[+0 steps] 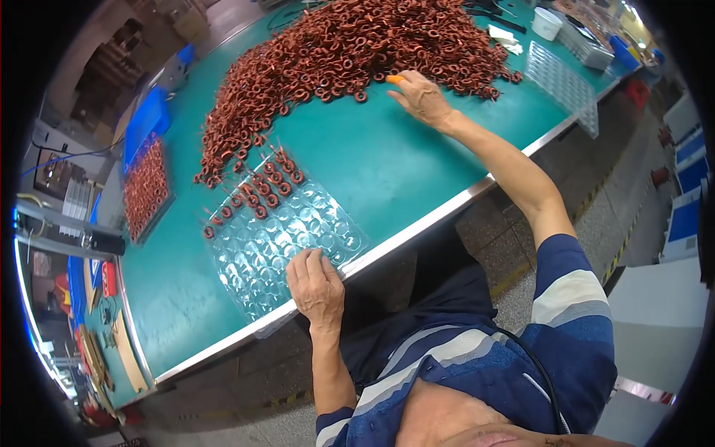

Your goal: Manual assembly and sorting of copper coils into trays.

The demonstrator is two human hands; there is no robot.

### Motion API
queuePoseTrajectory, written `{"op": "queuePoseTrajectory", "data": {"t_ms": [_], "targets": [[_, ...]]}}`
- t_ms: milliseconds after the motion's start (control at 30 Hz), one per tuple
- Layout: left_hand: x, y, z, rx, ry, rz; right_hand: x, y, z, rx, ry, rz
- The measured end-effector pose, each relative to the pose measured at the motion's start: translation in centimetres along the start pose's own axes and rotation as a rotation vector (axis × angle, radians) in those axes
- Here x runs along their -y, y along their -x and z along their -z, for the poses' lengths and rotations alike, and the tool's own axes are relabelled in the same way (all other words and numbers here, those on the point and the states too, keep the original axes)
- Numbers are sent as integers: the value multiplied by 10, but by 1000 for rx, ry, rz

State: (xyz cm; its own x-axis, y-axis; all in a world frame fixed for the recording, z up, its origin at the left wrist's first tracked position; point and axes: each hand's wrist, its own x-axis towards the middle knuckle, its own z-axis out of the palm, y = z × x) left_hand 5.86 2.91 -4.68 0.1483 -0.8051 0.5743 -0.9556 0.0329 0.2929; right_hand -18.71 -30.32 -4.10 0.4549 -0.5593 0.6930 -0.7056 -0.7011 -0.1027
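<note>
The clear tray (pixel 279 242), a sheet of round wells lying on my green table (pixel 357 167), serves as landmark. To its left and farther off stands a blue bin (pixel 149 115); below this bin, left of the clear tray, sits a filled tray (pixel 147 186) packed with red-brown rings. In the clear tray itself, loose-leaded red-brown rings (pixel 261 209) occupy wells along the far edge, while the nearer wells hold none. My left hand (pixel 316 287) lies at the clear tray's near edge, fingers slightly bent upon it; I cannot tell whether they grip it or merely rest. Beyond the clear tray spreads a broad heap of red-brown rings (pixel 357 56), reaching to its right. My right hand (pixel 422 98), farther off and to the right of the clear tray, reaches to the heap's near border, an orange cover (pixel 395 79) on one fingertip; I cannot tell whether it grasps a ring. Farther right of the clear tray are a white tub (pixel 547 24) and a second wells tray (pixel 564 87), beyond my right forearm.
</note>
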Motion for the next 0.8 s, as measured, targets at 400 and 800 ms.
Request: {"op": "queuePoseTrajectory", "data": {"t_ms": [400,800], "targets": [[1,0,0,-2,58,0,37,-31,-61,179,-364,-515],[-52,-59,-18,103,1103,424,65,6,7,-54,-896,-581]]}}
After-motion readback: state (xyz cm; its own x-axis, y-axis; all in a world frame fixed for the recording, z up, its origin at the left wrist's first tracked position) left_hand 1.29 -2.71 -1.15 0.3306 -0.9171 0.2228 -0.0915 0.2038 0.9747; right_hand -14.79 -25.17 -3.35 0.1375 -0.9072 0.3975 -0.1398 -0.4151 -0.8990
